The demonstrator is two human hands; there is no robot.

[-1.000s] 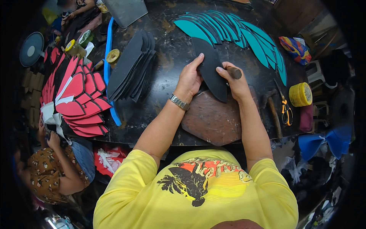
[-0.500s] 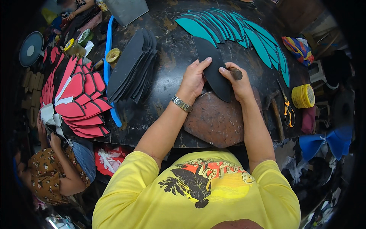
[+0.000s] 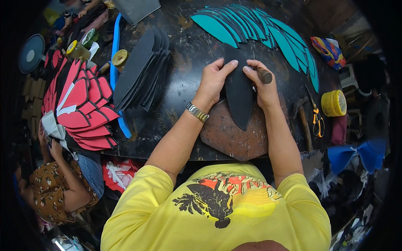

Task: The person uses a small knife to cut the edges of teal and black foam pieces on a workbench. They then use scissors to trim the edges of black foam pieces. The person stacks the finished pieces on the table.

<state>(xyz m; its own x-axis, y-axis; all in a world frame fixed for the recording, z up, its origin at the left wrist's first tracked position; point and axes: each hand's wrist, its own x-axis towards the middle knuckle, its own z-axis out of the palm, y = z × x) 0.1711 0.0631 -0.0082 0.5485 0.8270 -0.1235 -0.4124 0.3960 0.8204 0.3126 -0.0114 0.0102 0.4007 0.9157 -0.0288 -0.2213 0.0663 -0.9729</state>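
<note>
Between my hands is a black leaf-shaped piece of sheet material [image 3: 238, 94], its pointed lower end over a brown many-sided board [image 3: 222, 129]. My left hand [image 3: 214, 79] pinches its left edge, thumb on top. At the opposite edge, my right hand [image 3: 263, 85] is closed with the thumb near the piece, and a tool with a round wooden handle [image 3: 264, 76] juts from its grip; the tool's working end is hidden. Beyond the piece lies a fanned row of teal leaf-shaped pieces [image 3: 289, 46]. A stack of similar black pieces [image 3: 140, 71] rests to the left.
Red, black-edged pieces [image 3: 86, 108] lie at left past a blue strip [image 3: 113, 62]. A spool-like roll [image 3: 120, 58] sits beside it. At right are orange-handled scissors [image 3: 317, 121], a hammer-like tool [image 3: 303, 125] and a yellow tub [image 3: 333, 103]. Another person [image 3: 58, 184] works at lower left.
The black piece has come nearer to me and turned more upright, its tip now further over the board. Both hands still hold their places beside it.
</note>
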